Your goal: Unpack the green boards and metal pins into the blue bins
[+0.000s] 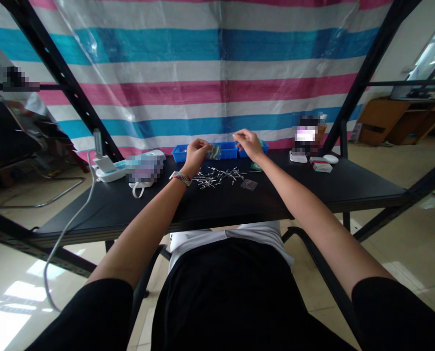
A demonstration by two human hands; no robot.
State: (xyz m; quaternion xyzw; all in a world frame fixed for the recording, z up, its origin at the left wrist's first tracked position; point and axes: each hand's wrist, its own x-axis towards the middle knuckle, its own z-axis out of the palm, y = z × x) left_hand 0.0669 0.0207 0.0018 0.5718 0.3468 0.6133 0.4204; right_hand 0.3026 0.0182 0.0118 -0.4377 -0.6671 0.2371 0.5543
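My left hand (pixel 197 152) is raised over the table, its fingers closed on the edge of a small clear plastic bag (pixel 214 152). The bag hangs in front of a blue tray (pixel 229 151). To the right, my right hand (pixel 249 144) is up above the tray's right part, thumb and fingers pinched together. Whatever lies between those fingertips is too small to make out. Below both hands, a loose pile of thin silvery pins or rods (pixel 207 182) is spread on the black table (pixel 232 207). A second small clear bag (pixel 249 185) lies flat beside the pile.
A white power strip (pixel 111 171) with a grey cable (pixel 79 210) and a blurred pouch are at the left. At the right stand a phone-like lit screen (pixel 306 133), a small box (pixel 321 165) and a white round object (pixel 330 159). Dark metal posts frame the table.
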